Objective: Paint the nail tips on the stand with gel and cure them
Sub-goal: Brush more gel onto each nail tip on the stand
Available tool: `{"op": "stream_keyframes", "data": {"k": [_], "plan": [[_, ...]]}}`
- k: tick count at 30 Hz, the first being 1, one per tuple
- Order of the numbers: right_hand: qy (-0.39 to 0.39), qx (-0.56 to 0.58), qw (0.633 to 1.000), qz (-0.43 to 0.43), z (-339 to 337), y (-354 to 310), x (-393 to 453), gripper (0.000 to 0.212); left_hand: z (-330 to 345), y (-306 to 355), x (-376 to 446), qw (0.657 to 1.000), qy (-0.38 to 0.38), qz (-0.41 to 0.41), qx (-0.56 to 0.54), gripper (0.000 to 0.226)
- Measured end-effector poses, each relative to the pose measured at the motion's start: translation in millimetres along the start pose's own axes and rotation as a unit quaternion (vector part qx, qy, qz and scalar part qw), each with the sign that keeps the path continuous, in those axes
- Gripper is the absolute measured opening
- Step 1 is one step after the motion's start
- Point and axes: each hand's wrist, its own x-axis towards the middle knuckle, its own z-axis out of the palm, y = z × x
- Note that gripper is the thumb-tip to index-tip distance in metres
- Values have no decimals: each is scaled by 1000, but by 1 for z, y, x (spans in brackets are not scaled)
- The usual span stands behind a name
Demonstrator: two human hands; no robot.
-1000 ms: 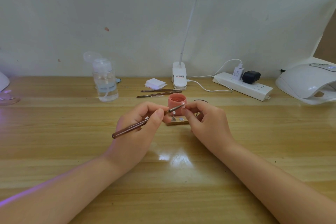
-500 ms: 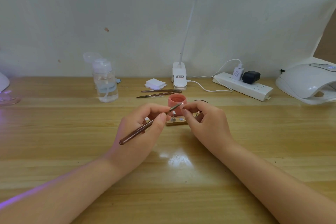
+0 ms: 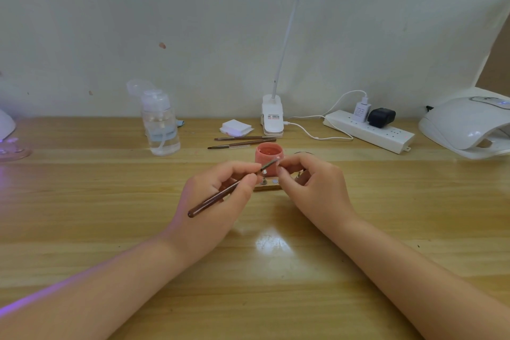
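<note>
My left hand (image 3: 218, 201) holds a brown gel brush (image 3: 220, 196) like a pen, its tip pointing up and right toward my right fingertips. My right hand (image 3: 311, 188) pinches something small, seemingly a nail tip on its peg (image 3: 279, 163), between thumb and forefinger; it is mostly hidden. Between the hands lies the wooden stand (image 3: 269, 187) with one metal peg holding a tip (image 3: 264, 175). An open pink gel pot (image 3: 268, 159) stands just behind the stand. The white curing lamp (image 3: 466, 127) sits at the far right.
Two spare brushes (image 3: 242, 142) lie behind the pot, near a stack of white pads (image 3: 236, 127). A clear pump bottle (image 3: 161, 124) stands back left. The clip lamp base (image 3: 272, 117), its cable and a power strip (image 3: 369, 131) line the wall.
The brush handle has swung lower and nearer to me in my left hand, steepening the brush. My right hand has stayed in place at the stand.
</note>
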Motion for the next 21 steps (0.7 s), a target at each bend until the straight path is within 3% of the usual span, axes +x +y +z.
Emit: {"op": "stream_keyframes", "data": {"k": [13, 18, 21], "plan": [[-3, 1, 1000, -1, 0, 1, 0, 13, -1, 0, 0, 1000, 2, 10, 6, 19], [5, 8, 1000, 11, 2, 2, 2, 13, -2, 6, 14, 998, 54, -11, 0, 12], [6, 15, 1000, 15, 3, 2, 1, 13, -4, 14, 36, 995, 95, -39, 20, 20]]}}
